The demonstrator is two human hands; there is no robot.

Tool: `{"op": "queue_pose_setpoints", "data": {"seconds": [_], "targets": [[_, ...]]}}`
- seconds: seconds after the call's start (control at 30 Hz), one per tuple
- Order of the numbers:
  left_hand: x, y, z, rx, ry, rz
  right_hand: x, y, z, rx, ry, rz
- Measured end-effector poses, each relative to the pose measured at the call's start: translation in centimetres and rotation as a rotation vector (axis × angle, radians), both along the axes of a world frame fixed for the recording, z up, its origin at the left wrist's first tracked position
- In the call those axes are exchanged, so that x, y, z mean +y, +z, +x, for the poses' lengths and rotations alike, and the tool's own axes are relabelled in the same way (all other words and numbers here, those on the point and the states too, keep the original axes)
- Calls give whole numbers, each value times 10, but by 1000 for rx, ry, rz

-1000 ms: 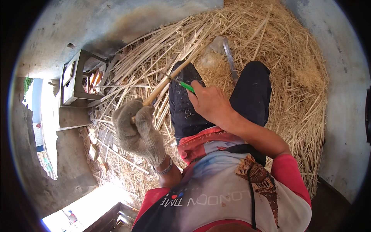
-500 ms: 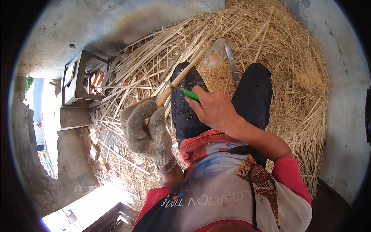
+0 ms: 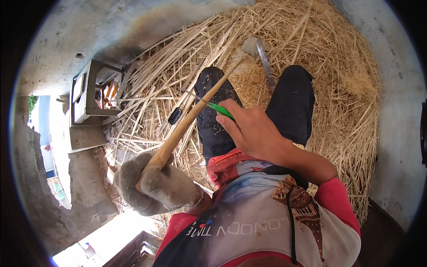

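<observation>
My left hand [image 3: 155, 184], in a grey knitted glove, is closed round the thick lower end of a long pale wooden stick [image 3: 180, 130]. The stick slants up and to the right, passing over my left knee. In my bare right hand [image 3: 255, 129] is a knife with a green handle [image 3: 221, 110], held with thumb and fingers. Its thin blade lies across the stick above the gloved hand; whether the edge bites into the wood is too small to tell. Pale shavings cling to my dark trousers [image 3: 213, 91].
Straw-like wood strips and shavings [image 3: 338, 89] cover the floor. Beyond my knees lie a long metal blade [image 3: 265, 62] and a greyish stone-like lump [image 3: 250, 46]. A small black oblong object [image 3: 175, 116] rests left of my knee. A wooden stool-like frame [image 3: 93, 95] stands left, by the wall [image 3: 129, 26].
My left hand has moved down and to the left, drawing the stick with it under the blade. The right hand with the knife has barely moved. The black object now shows beside the stick.
</observation>
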State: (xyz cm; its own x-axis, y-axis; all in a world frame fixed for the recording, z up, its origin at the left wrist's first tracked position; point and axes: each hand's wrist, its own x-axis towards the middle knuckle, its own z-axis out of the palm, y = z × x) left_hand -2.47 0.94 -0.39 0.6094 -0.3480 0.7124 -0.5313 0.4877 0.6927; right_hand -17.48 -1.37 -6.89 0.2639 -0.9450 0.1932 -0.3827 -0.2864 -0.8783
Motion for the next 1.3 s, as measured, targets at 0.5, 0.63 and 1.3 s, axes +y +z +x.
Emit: {"op": "queue_pose_setpoints", "data": {"seconds": [0.5, 0.63, 1.3], "targets": [[-10, 18, -3, -91, 50, 181, 5, -31, 11, 218, -111, 58], [-12, 26, -32, 78, 243, 204, -3, -33, 10, 241, -122, 36], [-2, 21, -22, -57, -37, 217, 4, -3, 2, 272, -84, 23]]}}
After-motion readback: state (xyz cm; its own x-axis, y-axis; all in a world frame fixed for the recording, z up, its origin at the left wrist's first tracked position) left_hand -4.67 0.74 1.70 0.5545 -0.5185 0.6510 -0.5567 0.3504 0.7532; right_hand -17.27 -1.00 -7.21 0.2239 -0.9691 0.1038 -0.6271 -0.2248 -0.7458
